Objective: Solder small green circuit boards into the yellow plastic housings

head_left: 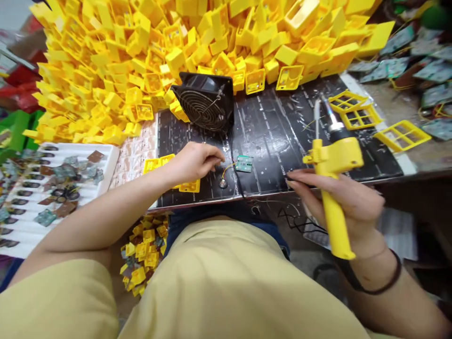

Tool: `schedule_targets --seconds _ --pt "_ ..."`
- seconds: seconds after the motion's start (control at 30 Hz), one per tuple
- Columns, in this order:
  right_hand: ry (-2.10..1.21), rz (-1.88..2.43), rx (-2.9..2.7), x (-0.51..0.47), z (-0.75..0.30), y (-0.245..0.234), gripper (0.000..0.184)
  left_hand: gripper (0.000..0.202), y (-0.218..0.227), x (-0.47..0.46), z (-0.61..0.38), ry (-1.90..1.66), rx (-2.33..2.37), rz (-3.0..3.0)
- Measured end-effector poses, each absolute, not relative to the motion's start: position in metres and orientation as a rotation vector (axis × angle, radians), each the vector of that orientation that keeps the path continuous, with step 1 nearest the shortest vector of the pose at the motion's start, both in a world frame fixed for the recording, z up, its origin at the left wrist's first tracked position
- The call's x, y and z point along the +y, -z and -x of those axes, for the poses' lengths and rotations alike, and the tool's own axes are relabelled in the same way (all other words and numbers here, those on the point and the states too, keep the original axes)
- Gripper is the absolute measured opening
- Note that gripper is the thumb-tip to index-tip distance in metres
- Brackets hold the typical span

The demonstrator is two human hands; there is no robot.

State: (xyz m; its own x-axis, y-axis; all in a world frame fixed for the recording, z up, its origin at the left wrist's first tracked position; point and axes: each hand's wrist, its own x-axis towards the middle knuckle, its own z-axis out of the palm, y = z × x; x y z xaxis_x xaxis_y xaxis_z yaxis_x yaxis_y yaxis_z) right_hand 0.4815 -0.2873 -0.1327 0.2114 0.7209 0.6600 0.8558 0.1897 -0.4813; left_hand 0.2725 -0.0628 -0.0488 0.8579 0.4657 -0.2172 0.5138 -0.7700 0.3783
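My left hand (199, 160) is over the dark work surface with its fingers pinched together; whether anything thin is between the fingertips I cannot make out. Just right of those fingertips lies a small green circuit board (244, 163). Thin wires link it to a small round metal part (222, 182), which rests below my fingers. My right hand (356, 200) holds a yellow soldering gun (334, 207) by its handle, thumb and forefinger reaching out to the left. The gun's metal tip and feed tube point away from me. Yellow plastic pieces (189, 185) lie partly hidden under my left wrist.
A black fan (208, 101) stands behind the board, its cable running toward me across the black mat (271, 136). A large heap of yellow housings (141, 56) fills the back. Yellow window-like frames (402, 135) lie at right. A white tray (111, 162) holds boards at left.
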Motion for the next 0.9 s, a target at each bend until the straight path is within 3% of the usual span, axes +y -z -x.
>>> schedule_targets --seconds 0.23,0.63,0.9 --pt "0.247 1.512 -1.572 -0.261 -0.453 0.128 0.052 0.027 0.05 -0.075 -0.254 0.127 0.344 -2.891" --pt "0.262 1.506 -1.656 -0.229 -0.427 0.124 0.021 0.025 0.053 -0.067 -0.266 0.342 0.149 -3.209" --pt "0.376 1.564 -1.612 -0.232 -0.422 0.128 0.013 0.022 0.07 -0.057 -0.268 0.307 0.128 -3.14"
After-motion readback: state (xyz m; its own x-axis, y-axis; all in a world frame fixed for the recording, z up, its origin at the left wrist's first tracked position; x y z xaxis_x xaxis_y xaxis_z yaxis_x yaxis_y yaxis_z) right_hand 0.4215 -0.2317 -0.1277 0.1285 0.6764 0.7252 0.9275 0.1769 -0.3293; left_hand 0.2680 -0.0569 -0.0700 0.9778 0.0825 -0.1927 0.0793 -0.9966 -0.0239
